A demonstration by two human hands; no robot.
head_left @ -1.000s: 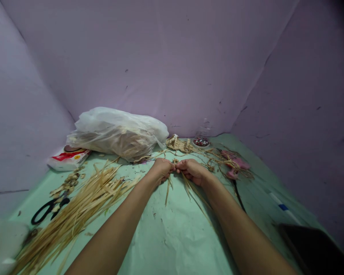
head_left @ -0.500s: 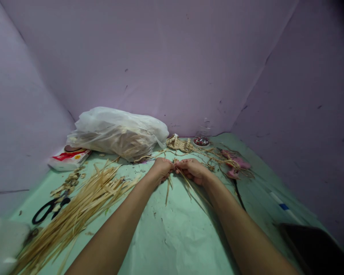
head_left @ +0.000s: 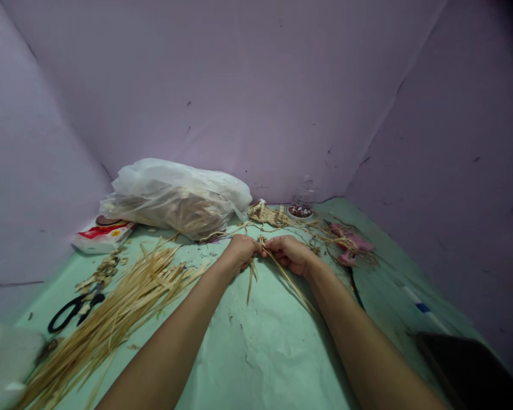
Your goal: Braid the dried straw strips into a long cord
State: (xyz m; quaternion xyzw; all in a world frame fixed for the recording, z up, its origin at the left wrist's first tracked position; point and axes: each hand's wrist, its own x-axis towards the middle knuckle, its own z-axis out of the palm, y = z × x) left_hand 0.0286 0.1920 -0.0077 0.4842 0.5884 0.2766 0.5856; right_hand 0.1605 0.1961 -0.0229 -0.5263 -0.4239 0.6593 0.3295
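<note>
My left hand [head_left: 243, 252] and my right hand [head_left: 288, 253] meet at mid-table, fingertips almost touching. Both pinch a small piece of braided fibre [head_left: 261, 241] made of straw-coloured strips. Loose fibre strips [head_left: 288, 280] trail from it under my right hand toward me, and a shorter strip end [head_left: 251, 285] hangs below my left hand. The fingertips cover most of the piece, so its exact shape is hidden. A thick bundle of dry fibre strips [head_left: 123, 307] lies left of my left forearm.
Black-handled scissors [head_left: 66, 313] lie left of the bundle. A white plastic bag [head_left: 175, 199] and a red-white box [head_left: 103, 236] stand behind. Farther right are a woven piece [head_left: 267, 215], a bead container [head_left: 300, 210], a pink glue gun [head_left: 350, 245] among cords, and a dark flat object [head_left: 465, 370].
The strips under my right hand have shifted and now lie closer together. My right fingers have moved slightly; my left hand stays in place.
</note>
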